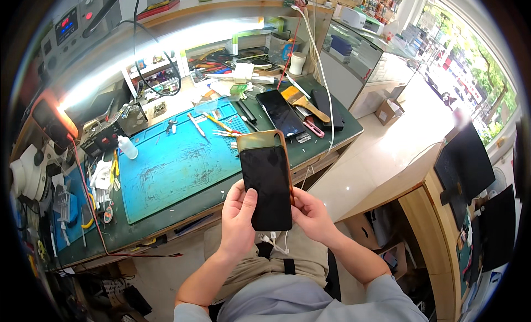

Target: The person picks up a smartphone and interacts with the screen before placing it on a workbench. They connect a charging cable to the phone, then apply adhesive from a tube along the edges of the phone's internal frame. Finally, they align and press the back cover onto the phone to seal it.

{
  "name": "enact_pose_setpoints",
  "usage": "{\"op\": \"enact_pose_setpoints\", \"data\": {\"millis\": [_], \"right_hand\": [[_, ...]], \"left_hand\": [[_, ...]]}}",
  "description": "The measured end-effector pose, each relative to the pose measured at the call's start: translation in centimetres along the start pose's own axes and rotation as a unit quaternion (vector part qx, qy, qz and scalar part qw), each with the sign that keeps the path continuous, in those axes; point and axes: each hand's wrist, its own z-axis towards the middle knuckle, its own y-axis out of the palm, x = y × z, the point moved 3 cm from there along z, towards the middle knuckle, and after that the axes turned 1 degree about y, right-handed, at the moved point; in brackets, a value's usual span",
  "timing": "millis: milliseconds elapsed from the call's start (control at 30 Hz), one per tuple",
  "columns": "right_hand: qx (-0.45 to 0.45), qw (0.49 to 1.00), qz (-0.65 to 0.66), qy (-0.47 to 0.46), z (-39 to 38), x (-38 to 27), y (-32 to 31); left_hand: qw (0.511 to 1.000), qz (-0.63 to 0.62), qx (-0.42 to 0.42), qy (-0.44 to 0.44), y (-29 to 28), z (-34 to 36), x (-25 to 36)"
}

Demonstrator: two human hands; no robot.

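phone's [267,181] lower edge behind fingers [250,203]

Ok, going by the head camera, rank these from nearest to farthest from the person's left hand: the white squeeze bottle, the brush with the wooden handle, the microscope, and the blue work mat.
From the left hand:
1. Blue work mat, just up and left of the hand on the bench.
2. White squeeze bottle, at the mat's upper left corner.
3. Brush, on the bench's right side, beside a dark phone.
4. Microscope, at the far left edge.

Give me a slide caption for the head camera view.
Both hands hold a dark phone above a cluttered workbench.
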Motion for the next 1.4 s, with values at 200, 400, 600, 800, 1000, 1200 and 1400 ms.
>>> {"op": "enact_pose_setpoints", "data": {"millis": [200, 400, 600, 800, 1000, 1200, 1400], "right_hand": [[-0.026, 0.984, 0.152, 0.093, -1.4, -1.0, -0.7], [0.065, 0.994, -0.044, 0.072, -2.5, -0.7, 0.2], [0.041, 0.989, -0.145, 0.005, -3.2, -1.6, -0.3], [0.022, 0.973, -0.228, -0.018, -3.9, -0.8, 0.1], [0.003, 0.998, -0.042, 0.047, -4.2, -0.2, 0.5], [0.020, 0.998, 0.000, 0.061, -3.2, -0.7, 1.6], [0.005, 0.994, 0.070, 0.080, -2.0, -0.4, 4.5]], "left_hand": [[0.999, -0.025, 0.039, 0.012, -0.2, -0.3, -0.4], [0.999, 0.052, 0.007, -0.006, -1.3, -0.7, -1.2], [1.000, 0.017, -0.006, -0.014, 0.3, 0.9, 2.9], [0.991, 0.130, 0.003, 0.019, -1.7, 1.6, 3.1], [0.991, 0.115, 0.058, 0.032, -2.2, 2.0, 2.6], [0.998, -0.046, 0.016, -0.044, -1.1, 2.1, 2.8], [0.951, -0.263, -0.094, -0.133, -2.1, 0.4, -0.4]]}}
